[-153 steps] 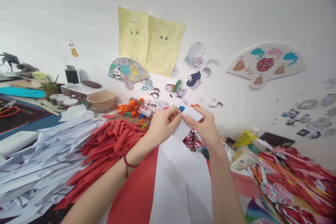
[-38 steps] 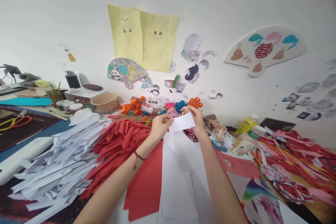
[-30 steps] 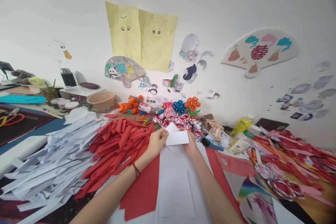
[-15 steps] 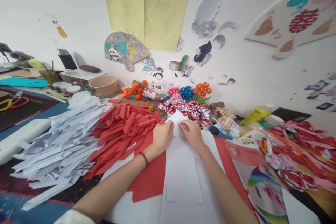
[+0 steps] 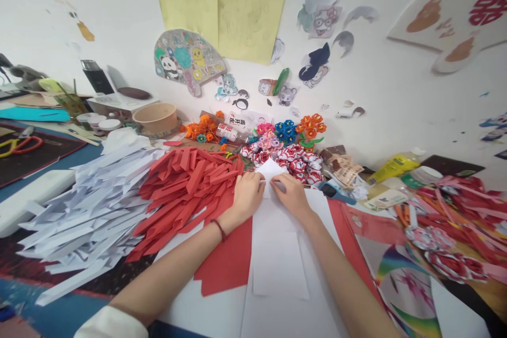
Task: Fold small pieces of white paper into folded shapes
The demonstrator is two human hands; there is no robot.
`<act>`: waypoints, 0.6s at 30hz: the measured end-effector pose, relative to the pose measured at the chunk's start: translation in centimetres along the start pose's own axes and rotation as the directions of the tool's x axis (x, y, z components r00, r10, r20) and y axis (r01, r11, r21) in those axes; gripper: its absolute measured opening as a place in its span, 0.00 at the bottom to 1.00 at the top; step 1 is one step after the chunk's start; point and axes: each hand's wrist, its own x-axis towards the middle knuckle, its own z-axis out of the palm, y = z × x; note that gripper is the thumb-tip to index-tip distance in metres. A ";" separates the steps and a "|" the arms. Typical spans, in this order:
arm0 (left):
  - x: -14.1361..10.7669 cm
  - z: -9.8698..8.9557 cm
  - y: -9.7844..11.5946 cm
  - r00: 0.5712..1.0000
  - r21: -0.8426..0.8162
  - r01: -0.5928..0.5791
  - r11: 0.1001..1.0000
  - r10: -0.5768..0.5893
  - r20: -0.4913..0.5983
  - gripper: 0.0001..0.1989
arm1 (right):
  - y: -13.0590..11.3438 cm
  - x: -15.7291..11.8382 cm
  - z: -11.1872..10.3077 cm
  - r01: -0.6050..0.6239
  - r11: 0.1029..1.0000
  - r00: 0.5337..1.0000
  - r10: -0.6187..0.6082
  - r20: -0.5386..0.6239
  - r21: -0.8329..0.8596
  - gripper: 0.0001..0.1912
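Observation:
A small white paper with a pointed top (image 5: 270,169) is pinched between my two hands. My left hand (image 5: 248,194) has its fingers closed on the paper's left edge. On the right edge, my right hand (image 5: 291,195) grips the same paper, its fingertips partly hidden. Below them, white rectangular sheets (image 5: 279,264) lie on larger white paper, with red paper (image 5: 225,264) to their left. Folded red strips (image 5: 186,190) are heaped left of my left hand, and folded white strips (image 5: 95,216) lie farther left.
Red-and-white flowers (image 5: 297,161) stand just behind my hands. A round wooden container (image 5: 156,119), scissors (image 5: 24,145) and a black thermos (image 5: 96,78) are at the left. A yellow bottle (image 5: 392,166), ribbons (image 5: 463,211) and a rainbow-patterned item (image 5: 404,285) are at the right.
The camera view has shifted slightly. Both hands still pinch the white paper, in nearly the same pose, with the fingertips slightly closer together.

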 end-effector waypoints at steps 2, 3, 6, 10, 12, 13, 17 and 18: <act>0.0 0.0 -0.1 1.000 -0.015 0.002 1.000 -0.002 -0.004 0.05 | -0.4 0.0 0.0 0.042 0.999 0.999 -0.042 0.000 -0.031 0.07; 0.0 0.0 -0.2 1.000 -0.020 0.004 1.000 -0.004 -0.006 0.05 | -0.5 0.0 0.0 0.065 0.997 0.998 -0.065 0.001 -0.047 0.07; -0.1 -0.1 -0.2 0.999 -0.022 -0.005 1.000 0.004 -0.034 0.06 | -0.7 -0.1 0.1 0.109 0.991 0.994 -0.110 -0.012 -0.083 0.08; -0.3 -0.4 0.2 0.994 0.019 -0.056 0.998 0.057 -0.091 0.08 | -0.8 0.0 0.1 0.073 0.997 0.997 -0.073 -0.022 -0.013 0.07; -0.4 -0.5 0.3 0.993 0.021 -0.056 0.998 0.057 -0.104 0.08 | -0.8 0.1 0.1 0.023 0.995 1.000 -0.023 -0.010 0.101 0.06; -0.4 -0.5 0.3 0.993 0.015 -0.046 0.999 0.047 -0.110 0.08 | -0.7 0.2 0.1 -0.008 0.987 1.000 0.008 0.000 0.161 0.06; -0.3 -0.7 0.3 0.992 -0.010 -0.008 1.000 0.007 -0.129 0.06 | -0.3 0.5 0.2 -0.098 0.957 0.995 0.089 0.043 0.274 0.05; -0.3 -0.7 0.3 0.992 -0.009 -0.009 1.000 0.007 -0.130 0.06 | -0.2 0.5 0.2 -0.104 0.955 0.994 0.094 0.051 0.276 0.05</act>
